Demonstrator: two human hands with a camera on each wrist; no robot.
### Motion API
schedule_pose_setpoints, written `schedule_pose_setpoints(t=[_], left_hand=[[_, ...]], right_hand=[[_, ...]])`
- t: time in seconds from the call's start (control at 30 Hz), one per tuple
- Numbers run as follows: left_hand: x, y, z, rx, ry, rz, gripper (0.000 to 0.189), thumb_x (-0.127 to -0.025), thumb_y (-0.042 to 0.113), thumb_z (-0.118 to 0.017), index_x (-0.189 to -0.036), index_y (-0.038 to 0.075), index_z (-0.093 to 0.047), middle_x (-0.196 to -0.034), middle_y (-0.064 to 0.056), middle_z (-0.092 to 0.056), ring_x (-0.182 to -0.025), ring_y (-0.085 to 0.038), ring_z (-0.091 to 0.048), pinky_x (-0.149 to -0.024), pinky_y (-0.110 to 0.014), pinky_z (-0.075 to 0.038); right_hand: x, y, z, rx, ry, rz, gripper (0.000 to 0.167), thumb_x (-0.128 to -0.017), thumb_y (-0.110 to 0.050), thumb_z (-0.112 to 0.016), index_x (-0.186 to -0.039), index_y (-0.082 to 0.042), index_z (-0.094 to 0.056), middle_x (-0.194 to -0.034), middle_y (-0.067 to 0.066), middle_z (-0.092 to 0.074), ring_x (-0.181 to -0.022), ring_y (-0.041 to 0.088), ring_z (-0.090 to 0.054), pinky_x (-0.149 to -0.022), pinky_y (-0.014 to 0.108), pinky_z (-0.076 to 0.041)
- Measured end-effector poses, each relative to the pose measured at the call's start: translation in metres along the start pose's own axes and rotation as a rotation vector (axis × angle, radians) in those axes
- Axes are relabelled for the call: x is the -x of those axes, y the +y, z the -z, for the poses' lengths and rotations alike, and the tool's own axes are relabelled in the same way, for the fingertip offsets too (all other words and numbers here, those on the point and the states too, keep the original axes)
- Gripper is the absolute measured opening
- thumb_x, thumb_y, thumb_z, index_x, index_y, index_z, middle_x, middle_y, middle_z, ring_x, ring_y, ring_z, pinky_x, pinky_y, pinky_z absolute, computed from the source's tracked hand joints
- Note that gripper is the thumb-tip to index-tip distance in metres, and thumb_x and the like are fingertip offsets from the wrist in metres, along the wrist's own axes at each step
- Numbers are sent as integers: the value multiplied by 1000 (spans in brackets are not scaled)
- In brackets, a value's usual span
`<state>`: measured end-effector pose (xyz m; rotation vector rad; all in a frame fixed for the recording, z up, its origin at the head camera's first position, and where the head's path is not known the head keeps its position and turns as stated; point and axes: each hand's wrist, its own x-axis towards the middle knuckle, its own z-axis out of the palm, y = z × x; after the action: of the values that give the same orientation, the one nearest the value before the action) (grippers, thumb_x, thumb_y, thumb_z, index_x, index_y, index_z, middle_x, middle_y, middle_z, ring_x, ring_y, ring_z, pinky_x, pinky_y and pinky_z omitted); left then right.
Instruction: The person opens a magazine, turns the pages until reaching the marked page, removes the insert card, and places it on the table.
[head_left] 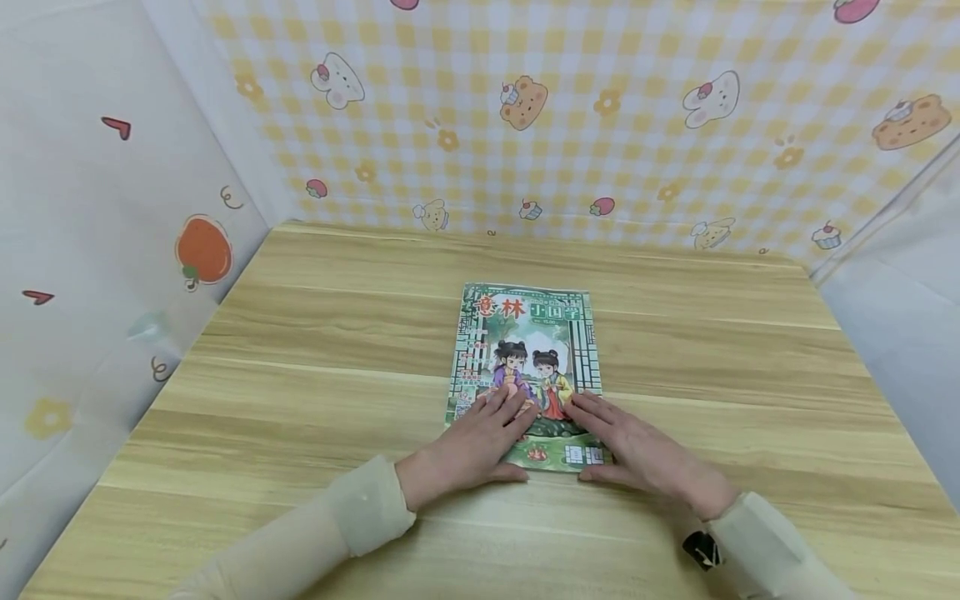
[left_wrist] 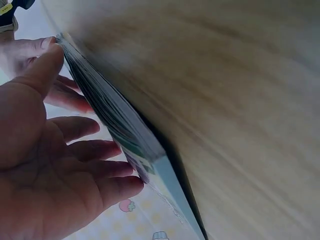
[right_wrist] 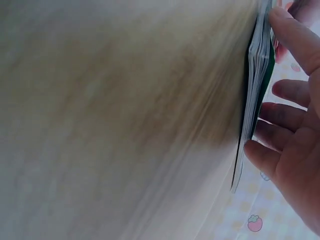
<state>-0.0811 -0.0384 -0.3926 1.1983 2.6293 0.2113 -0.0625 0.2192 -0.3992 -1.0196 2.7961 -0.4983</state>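
A closed magazine (head_left: 536, 333) with a green illustrated cover of two cartoon children lies flat on the wooden table. My left hand (head_left: 476, 442) rests on its lower left part, fingers extended over the cover and thumb by the bottom edge. On the lower right, my right hand (head_left: 637, 446) touches the cover with straight fingers, its thumb also near the bottom edge. The left wrist view shows the page edges (left_wrist: 107, 105) beside the left thumb and fingertips. In the right wrist view, the fingertips of the right hand (right_wrist: 295, 125) meet the magazine's side (right_wrist: 255, 95).
The wooden table (head_left: 337, 333) extends around the magazine on all sides. Behind it hangs a yellow checked cloth (head_left: 570, 108) with cartoon animals. A white printed cloth (head_left: 90, 233) stands at the left, and a pale cloth (head_left: 907, 283) at the right. A black band (head_left: 702, 550) shows at the right wrist.
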Motion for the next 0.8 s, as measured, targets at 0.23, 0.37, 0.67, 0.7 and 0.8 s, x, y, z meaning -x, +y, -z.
schedule_pose_setpoints(t=[0.23, 0.37, 0.67, 0.7, 0.8], left_hand=[[0, 0, 2, 16, 3, -15, 75, -90, 47, -56, -147, 7, -31, -154, -17, -21, -141, -38, -18, -113, -50, -24], [0, -1, 2, 24, -9, -20, 73, -91, 46, -54, -147, 6, -31, -155, -18, -19, -142, -38, -17, -112, -51, -24], [0, -3, 3, 7, -47, -21, 70, -94, 50, -46, -149, 9, -28, -156, -15, -15, -143, -36, -14, -113, -48, -23], [0, -3, 3, 6, -47, -18, 71, -94, 51, -46, -149, 9, -28, -156, -15, -15, -143, -36, -14, -113, -48, -23], [0, -1, 3, -10, -38, -15, 72, -93, 53, -46, -148, 9, -29, -156, -15, -17, -142, -37, -15, -113, -49, -23]], right_hand=[[2, 2, 3, 23, -8, 48, 65, -85, -42, -65, -134, -1, -50, -143, 21, -41, -132, 39, -39, -101, 50, -38], [2, 3, 7, 15, -27, 66, 55, -88, -40, -61, -129, -3, -56, -139, 18, -47, -129, 37, -44, -99, 48, -41], [-2, 2, 6, 86, 190, 320, 13, -83, -13, -68, -95, -7, -68, -93, 4, -71, -80, 14, -69, -71, 20, -55], [-2, 2, 5, 98, 216, 336, 10, -82, -11, -68, -92, -8, -67, -88, 0, -69, -75, 10, -67, -68, 15, -53], [-3, 1, 3, 111, 267, 358, 11, -79, -9, -69, -88, -9, -63, -79, -5, -65, -66, 3, -62, -63, 7, -48]])
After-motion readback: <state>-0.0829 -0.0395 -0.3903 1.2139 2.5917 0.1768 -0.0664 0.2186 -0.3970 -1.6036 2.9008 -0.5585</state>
